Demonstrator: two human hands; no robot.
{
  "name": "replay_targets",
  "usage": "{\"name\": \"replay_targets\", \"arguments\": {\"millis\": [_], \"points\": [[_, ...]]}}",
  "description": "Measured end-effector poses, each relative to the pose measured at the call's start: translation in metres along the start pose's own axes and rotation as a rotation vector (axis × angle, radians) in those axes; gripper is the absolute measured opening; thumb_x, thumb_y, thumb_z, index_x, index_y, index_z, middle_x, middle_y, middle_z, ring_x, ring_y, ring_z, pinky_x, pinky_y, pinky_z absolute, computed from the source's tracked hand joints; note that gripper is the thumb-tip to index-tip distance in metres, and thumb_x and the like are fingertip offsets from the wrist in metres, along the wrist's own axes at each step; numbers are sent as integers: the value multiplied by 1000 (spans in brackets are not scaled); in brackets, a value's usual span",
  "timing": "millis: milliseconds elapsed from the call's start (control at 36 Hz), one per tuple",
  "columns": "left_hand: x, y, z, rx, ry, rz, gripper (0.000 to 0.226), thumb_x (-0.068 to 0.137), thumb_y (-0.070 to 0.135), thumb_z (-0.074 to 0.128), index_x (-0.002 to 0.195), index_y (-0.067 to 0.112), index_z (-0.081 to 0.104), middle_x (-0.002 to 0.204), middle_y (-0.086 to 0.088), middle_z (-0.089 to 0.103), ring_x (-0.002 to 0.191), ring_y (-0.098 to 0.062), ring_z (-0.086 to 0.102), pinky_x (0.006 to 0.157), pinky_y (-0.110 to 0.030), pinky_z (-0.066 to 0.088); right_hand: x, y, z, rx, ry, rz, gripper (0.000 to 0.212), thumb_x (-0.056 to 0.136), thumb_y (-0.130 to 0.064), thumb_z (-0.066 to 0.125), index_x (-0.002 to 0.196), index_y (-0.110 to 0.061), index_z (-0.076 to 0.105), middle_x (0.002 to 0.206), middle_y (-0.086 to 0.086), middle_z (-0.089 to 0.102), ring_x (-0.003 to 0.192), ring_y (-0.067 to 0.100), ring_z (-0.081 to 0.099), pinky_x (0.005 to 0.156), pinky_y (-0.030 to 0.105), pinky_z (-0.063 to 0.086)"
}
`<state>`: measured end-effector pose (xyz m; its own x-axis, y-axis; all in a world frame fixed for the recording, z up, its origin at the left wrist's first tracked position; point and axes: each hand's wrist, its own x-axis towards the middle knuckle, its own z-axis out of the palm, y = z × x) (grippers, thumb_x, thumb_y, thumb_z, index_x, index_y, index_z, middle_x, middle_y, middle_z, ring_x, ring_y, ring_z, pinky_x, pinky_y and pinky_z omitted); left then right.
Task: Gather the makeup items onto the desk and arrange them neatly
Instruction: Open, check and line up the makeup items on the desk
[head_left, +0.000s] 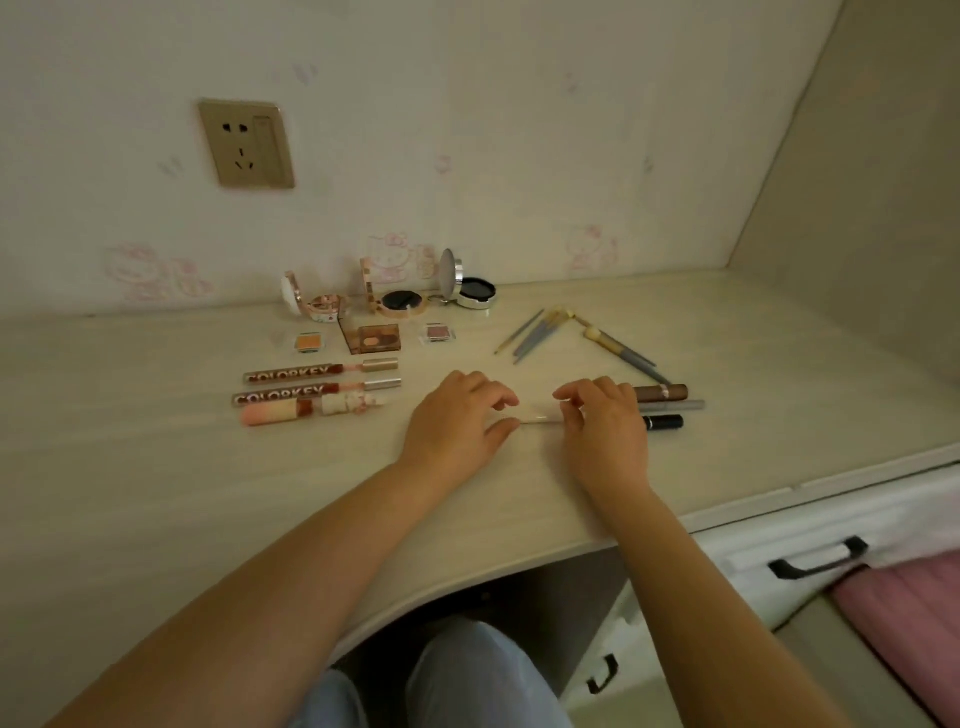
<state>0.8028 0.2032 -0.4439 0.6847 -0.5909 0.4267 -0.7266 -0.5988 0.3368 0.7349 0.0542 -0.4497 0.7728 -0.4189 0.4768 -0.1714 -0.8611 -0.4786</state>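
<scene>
The person is well into the arranging step: most of the makeup already lies in tidy groups on the desk (156, 467), and both hands are now busy with one more piece, a thin pale stick (540, 419) that lies flat on the desktop near the middle, between the two hands. The left hand (457, 415) has its fingers curled with thumb and forefinger closing on the stick's left end, and the right hand (602, 421) pinches or steadies its right end, fingers bent over it. To the left sit three lip gloss tubes (317, 392) in parallel rows; behind them, three small eyeshadow pans (371, 338), and at the far edge by the wall three open compacts (389, 296). To the right a fan of brushes (535, 332) lies far of three dark pencils (667, 406), which lie side by side just beside the right hand. The next move, as a judgement, calls for sliding the stick rightward so it sits parallel with those pencils, with ends lined up and none nudged. Hard to make out: what the stick really is (a slim pencil or applicator, perhaps), since it is pale against the pale desk and half covered by fingers; the right hand also hides the pencils' left ends, so whether it touches them cannot be told.
</scene>
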Motion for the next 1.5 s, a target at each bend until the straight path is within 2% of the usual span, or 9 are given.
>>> {"name": "replay_targets", "arguments": {"millis": [250, 528, 694, 806, 917, 972, 1083, 1306, 1500], "points": [[26, 33, 36, 47, -68, -58, 32, 87, 48, 56, 113, 30, 63, 112, 7, 58, 107, -16, 47, 84, -30, 40, 2, 31, -12, -44, -13, 51, 20, 93, -13, 49, 101, -14, 68, 103, 5, 61, 107, 24, 46, 86, 32, 39], [24, 26, 32, -38, -94, -168, 23, 90, 40, 56, 103, 23, 66, 106, 3, 61, 101, -17, 54, 85, -36, 45, 3, 30, -9, -78, -9, 7, 22, 94, -16, 49, 103, -13, 69, 104, 7, 61, 104, 27, 47, 87, 35, 40], [11, 10, 10, -58, -40, -193, 19, 92, 32, 55, 105, 20, 62, 108, 2, 65, 99, -18, 59, 84, -33, 46, 6, 24, -11, -178, -154, -92, 28, 96, -33, 47, 112, -21, 66, 110, -1, 57, 103, 21, 42, 91, 32, 35], [-2, -4, -9, -161, -14, -212, 16, 91, 27, 57, 102, 17, 62, 104, 1, 67, 97, -15, 61, 82, -27, 46, 9, 4, -13, 131, -288, -21, 17, 94, -28, 51, 103, -21, 64, 100, -6, 56, 97, 13, 44, 85, 24, 36], [-14, -12, -24, -193, 21, -221, 17, 92, 28, 56, 104, 17, 62, 101, 5, 66, 92, -8, 58, 74, -17, 38, 14, -25, -11, 629, -393, 212, 9, 94, -20, 52, 89, -19, 60, 76, -6, 61, 67, 8, 52, 62, 18, 39], [-19, -14, -30, -174, 41, -202, 21, 93, 30, 54, 106, 17, 63, 98, 5, 65, 89, -9, 58, 72, -18, 38, 13, -36, -4, 842, -377, 330, 15, 95, -16, 51, 84, -16, 60, 66, -3, 58, 57, 11, 47, 57, 21, 38], [-30, -19, -34, -69, 72, -194, 26, 95, 36, 48, 105, 18, 65, 86, 1, 63, 78, -17, 57, 65, -28, 39, 6, -59, 17, 1228, -423, 516, 24, 98, -16, 46, 79, -12, 60, 62, 1, 52, 56, 12, 42, 54, 24, 35], [-49, -29, -45, 148, 54, -234, 32, 99, 38, 32, 104, 22, 59, 95, 2, 65, 83, -19, 58, 61, -28, 29, -7, -88, 43, 1138, -343, 533, 29, 99, -20, 44, 74, -13, 58, 57, -1, 42, 53, 11, 38, 56, 26, 33], [-60, -35, -60, 126, 28, -310, 30, 99, 35, 35, 93, 22, 61, 91, 2, 65, 82, -18, 56, 64, -29, 33, -13, -107, 59, 1110, -343, 548, 30, 99, -21, 42, 73, -14, 56, 53, -4, 41, 48, 10, 38, 55, 26, 31]]}}
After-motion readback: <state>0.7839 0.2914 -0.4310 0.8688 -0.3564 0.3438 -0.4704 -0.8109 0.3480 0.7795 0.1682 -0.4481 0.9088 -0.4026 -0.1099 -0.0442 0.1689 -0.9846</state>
